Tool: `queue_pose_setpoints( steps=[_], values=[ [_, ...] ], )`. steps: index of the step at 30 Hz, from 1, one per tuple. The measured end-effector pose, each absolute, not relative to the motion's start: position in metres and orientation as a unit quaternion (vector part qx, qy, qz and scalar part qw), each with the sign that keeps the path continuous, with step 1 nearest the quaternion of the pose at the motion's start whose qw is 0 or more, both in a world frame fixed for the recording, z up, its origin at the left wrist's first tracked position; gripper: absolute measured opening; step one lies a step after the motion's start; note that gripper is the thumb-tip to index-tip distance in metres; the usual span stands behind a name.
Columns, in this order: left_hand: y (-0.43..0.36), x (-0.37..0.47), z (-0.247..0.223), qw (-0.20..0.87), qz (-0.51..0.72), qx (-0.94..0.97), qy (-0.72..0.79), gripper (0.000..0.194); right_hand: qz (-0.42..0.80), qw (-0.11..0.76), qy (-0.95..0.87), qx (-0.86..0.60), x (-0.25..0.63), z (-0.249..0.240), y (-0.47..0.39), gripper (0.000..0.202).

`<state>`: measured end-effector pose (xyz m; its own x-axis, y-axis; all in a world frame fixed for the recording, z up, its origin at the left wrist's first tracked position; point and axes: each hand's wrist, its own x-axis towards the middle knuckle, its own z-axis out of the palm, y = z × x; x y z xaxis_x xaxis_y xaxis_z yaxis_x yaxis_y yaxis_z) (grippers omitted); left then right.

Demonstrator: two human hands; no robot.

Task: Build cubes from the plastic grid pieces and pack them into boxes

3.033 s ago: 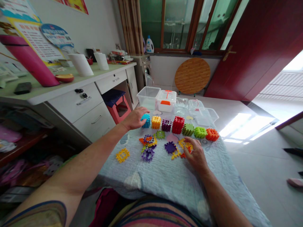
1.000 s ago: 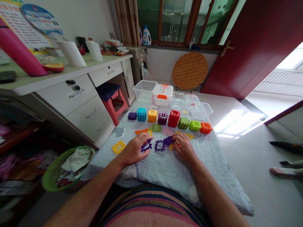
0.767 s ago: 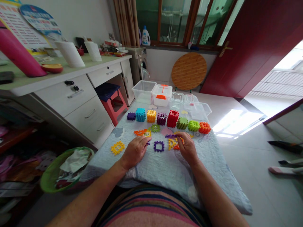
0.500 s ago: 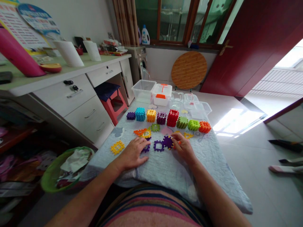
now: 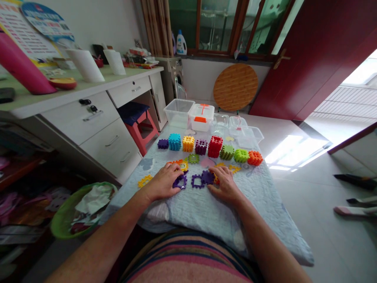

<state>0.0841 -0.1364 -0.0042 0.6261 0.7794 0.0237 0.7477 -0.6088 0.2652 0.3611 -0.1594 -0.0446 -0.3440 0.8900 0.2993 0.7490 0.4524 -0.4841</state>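
Floor tiles [image 5: 309, 177], pale and streaked with sunlight, spread well to the right of the person's fingers [image 5: 220, 173], and a red door [image 5: 306, 59] stood open beyond them on that side. Far to their left ran a white desk [image 5: 108, 129] with drawers. Beneath the fingers lay a pale blue quilted cloth [image 5: 200, 212], draped over a table. Ahead of them, past its far edge, a round wooden board [image 5: 235, 87] stood on edge near the wall [image 5: 198, 76]. Left of them were a pink stool [image 5: 147, 131] and, lower, a green basket [image 5: 64, 220] of crumpled cloths. Clear containers, among them a lidded box [image 5: 202, 120] with an orange latch, filled the table's end farthest from the fingertips. Nearer, a row of toothed plastic stacks, the red stack [image 5: 215, 146] tallest, crossed the cloth just beyond them. The left hand [image 5: 165, 181] curved over a purple frame [image 5: 180, 182], thumb set apart; whether it gripped could not be told. The right hand [image 5: 224, 184] lay loosely spread over yellow and orange pieces [image 5: 216, 179], thumb and forefinger beside a solid purple square [image 5: 207, 177], its grip likewise unclear. Between both sets of fingers lay a second purple frame [image 5: 197, 181], just beside the square.
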Motion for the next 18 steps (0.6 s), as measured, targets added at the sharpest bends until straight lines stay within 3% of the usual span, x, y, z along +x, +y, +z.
queue_pose_setpoints(
  steps=[7,13,18],
  values=[
    [-0.141,0.083,-0.001,0.073,0.123,0.898,0.416,0.031,0.142,0.291,-0.807,-0.493,0.359,-0.041,-0.161,0.05],
    [-0.143,0.082,-0.004,0.098,0.085,0.909,0.396,0.057,0.149,0.307,-0.811,-0.475,0.347,-0.041,-0.162,0.054],
    [-0.14,0.084,-0.004,0.105,0.053,0.908,0.403,0.056,0.148,0.282,-0.825,-0.467,0.339,-0.045,-0.161,0.057]
  ],
)
